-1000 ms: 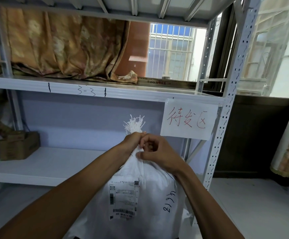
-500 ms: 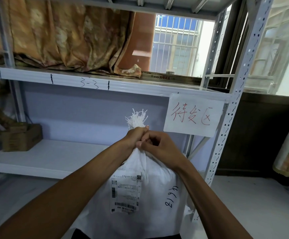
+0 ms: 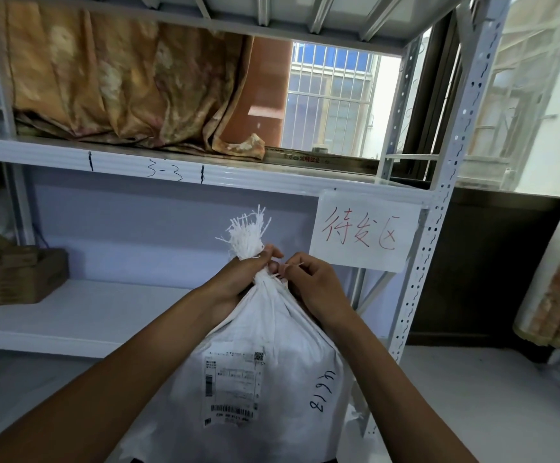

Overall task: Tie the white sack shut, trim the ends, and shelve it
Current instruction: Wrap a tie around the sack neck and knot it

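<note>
Left hand (image 3: pixel 238 279) clamped round sack (image 3: pixel 265 362) neck, keeping it bunched below fringe (image 3: pixel 247 233); right hand (image 3: pixel 312 285) fingers (image 3: pixel 287 270) pinched on tie (image 3: pixel 297 265) (thin strand), probably tightening.

A second ago our right hand (image 3: pixel 315 289) lay curled against our left hand (image 3: pixel 238 282) over the sack's neck (image 3: pixel 265 282). Now it has drawn slightly to the right, opening a small gap, and its fingers (image 3: pixel 288 267) pinch a thin white strand (image 3: pixel 297 265) that was hidden before.
</note>
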